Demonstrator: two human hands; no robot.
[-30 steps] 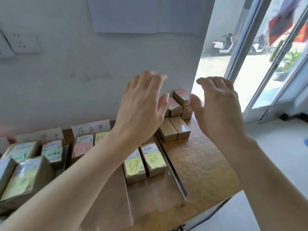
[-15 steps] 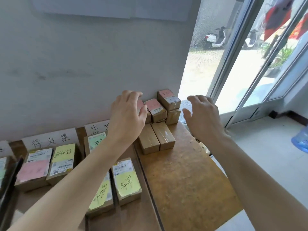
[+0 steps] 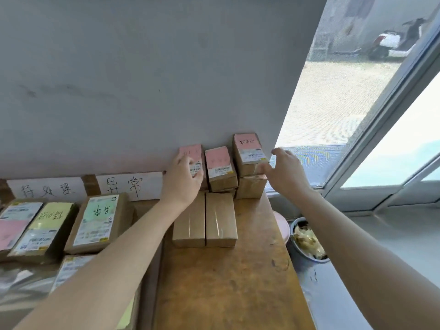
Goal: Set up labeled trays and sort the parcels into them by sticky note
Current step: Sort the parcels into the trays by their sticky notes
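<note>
Head view, centre: your left hand (image 3: 182, 182) curls round the left parcel (image 3: 190, 151), hiding most of its label. Your right hand (image 3: 288, 175), fingers spread, touches the right parcel (image 3: 247, 148) with its thumb.

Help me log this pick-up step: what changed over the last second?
Both hands moved forward and down to the parcels by the wall. The left hand now curls its fingers on the left pink-note parcel; the right hand, fingers spread, reaches the stacked right pink-note parcel, thumb at its side. No parcel has shifted; the two plain boxes in front stay put.
</note>
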